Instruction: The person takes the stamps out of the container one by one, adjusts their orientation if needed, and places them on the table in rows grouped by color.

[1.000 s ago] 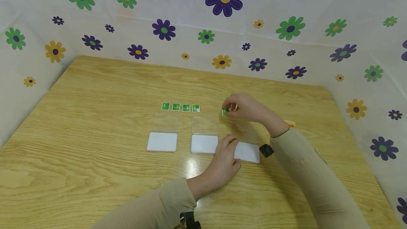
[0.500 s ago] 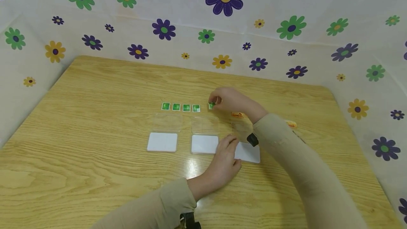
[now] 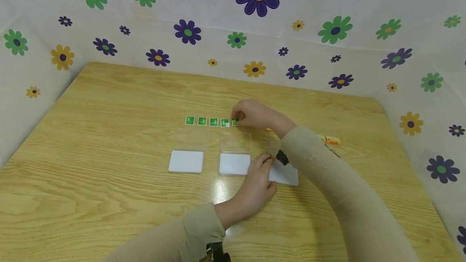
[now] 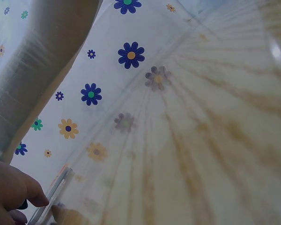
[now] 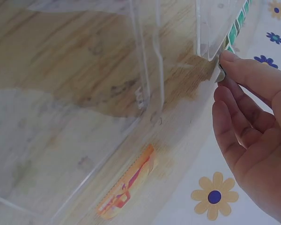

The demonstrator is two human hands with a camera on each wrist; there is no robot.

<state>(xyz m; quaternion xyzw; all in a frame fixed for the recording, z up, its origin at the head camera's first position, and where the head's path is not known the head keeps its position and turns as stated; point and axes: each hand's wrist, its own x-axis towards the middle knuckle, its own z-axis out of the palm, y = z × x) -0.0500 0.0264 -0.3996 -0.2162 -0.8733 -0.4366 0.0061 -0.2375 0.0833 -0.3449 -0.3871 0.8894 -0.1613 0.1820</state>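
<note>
In the head view, my right hand (image 3: 253, 113) pinches a small green square with a white edge (image 3: 234, 122) between thumb and fingertips. The square is at the right end of a row of similar green squares (image 3: 213, 122). In the right wrist view my right hand (image 5: 253, 108) is beside a clear plastic wall (image 5: 206, 33). My left hand (image 3: 256, 183) holds the left end of the rightmost white rectangular case (image 3: 285, 174), fingers at its far side and thumb at the near side. The forearm partly covers this case's clear part (image 3: 271, 145).
Two more white rectangular cases (image 3: 186, 161) lie to the left, with clear plastic parts (image 3: 235, 143) behind them. Orange packets (image 3: 332, 140) lie on the wooden table (image 3: 109, 140) near the right arm. White flowered cloth (image 3: 218, 11) surrounds the table.
My right hand has moved left with the green square, bringing it up to the end of the row. The left hand stays on the right case.
</note>
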